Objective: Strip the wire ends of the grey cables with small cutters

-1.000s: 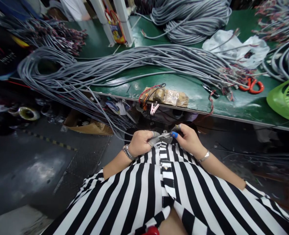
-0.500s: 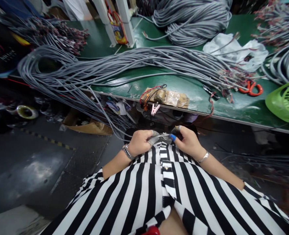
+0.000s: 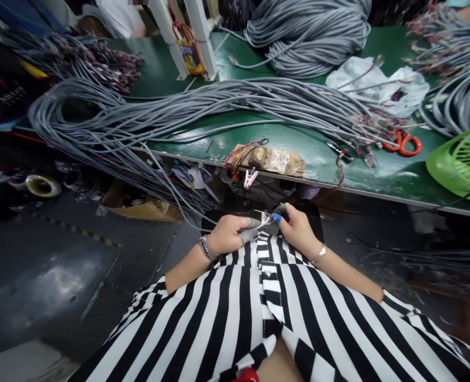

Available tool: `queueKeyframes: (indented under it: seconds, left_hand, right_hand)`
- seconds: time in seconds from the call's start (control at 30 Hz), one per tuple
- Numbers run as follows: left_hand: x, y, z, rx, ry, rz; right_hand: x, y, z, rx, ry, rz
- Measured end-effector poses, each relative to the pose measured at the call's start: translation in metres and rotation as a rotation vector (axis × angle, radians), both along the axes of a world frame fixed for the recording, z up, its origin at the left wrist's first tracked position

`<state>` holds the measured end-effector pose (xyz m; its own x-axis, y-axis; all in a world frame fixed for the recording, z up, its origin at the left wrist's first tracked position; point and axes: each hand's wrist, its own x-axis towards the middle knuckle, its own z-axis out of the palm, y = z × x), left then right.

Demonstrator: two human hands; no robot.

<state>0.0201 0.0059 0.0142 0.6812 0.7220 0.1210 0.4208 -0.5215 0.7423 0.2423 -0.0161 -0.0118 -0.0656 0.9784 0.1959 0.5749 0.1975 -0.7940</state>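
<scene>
The left hand (image 3: 227, 234) and right hand (image 3: 296, 229) are curled shut over a striped shirt (image 3: 235, 318), pinching little wires (image 3: 264, 219) between them, just below the table (image 3: 322, 159) edge; the wire tips are too small to make out; farther off lie a brown block (image 3: 277, 158), gray cables (image 3: 203, 109), orange scissors (image 3: 402, 143) and a green fan (image 3: 463, 164), cut off at the side.

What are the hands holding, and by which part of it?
Some thin wires, likely a cable's end: the left hand pinches their base, the right hand their tips. Finer detail cannot be told.
</scene>
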Motion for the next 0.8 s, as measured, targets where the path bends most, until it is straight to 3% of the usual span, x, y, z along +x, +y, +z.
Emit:
queueKeyframes:
  seconds: [0.1,0.3,0.53,0.8]
  left_hand:
    - [0.0,0.0,-0.002,0.02,0.033,0.045]
    - [0.003,0.001,-0.006,0.023,0.053,0.143]
    - [0.006,-0.005,-0.001,-0.267,-0.082,0.137]
    - [0.005,-0.003,0.003,-0.281,0.003,0.07]
  right_hand:
    - [0.004,-0.001,0.002,-0.024,-0.012,0.029]
    - [0.011,-0.007,0.008,0.064,-0.13,0.189]
    - [0.003,-0.003,0.001,0.061,-0.052,-0.005]
    - [0.006,-0.003,0.002,0.225,-0.275,0.069]
